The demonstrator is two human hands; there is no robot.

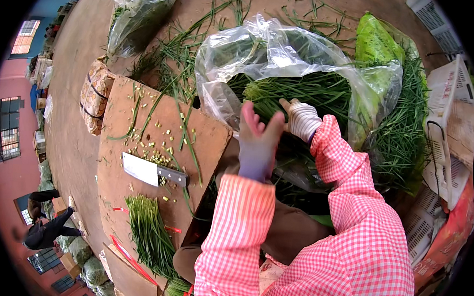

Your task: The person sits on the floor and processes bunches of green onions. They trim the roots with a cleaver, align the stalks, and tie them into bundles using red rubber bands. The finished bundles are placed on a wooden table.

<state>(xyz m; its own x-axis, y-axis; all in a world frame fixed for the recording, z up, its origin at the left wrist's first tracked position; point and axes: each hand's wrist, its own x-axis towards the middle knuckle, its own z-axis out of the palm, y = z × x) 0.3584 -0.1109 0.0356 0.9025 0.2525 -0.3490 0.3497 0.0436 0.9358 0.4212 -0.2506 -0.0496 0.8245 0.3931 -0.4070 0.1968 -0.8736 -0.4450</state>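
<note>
A large clear plastic bag (282, 54) lies before me, its mouth open towards me and full of green garlic chives (316, 92). Their pale cut ends point left. My right hand (302, 118), in a striped fingerless glove, reaches into the bag mouth against the chives; whether its fingers close on any is hidden. Just left of it my left hand (259, 139), also gloved and slightly blurred, is raised with thumb and fingers apart, nothing between them. To the left, a cleaver (153, 170) with a dark handle rests on a wooden board (115, 169) among chopped stem ends (160, 156).
A trimmed chive bundle (152, 232) lies on the board near red ties (130, 259). Loose chives (177, 60) litter the floor. Another filled bag (141, 26) stands far left. Chives in a green bag (379, 43) and white plastic crates (443, 118) flank the right. A person (47, 230) walks at far left.
</note>
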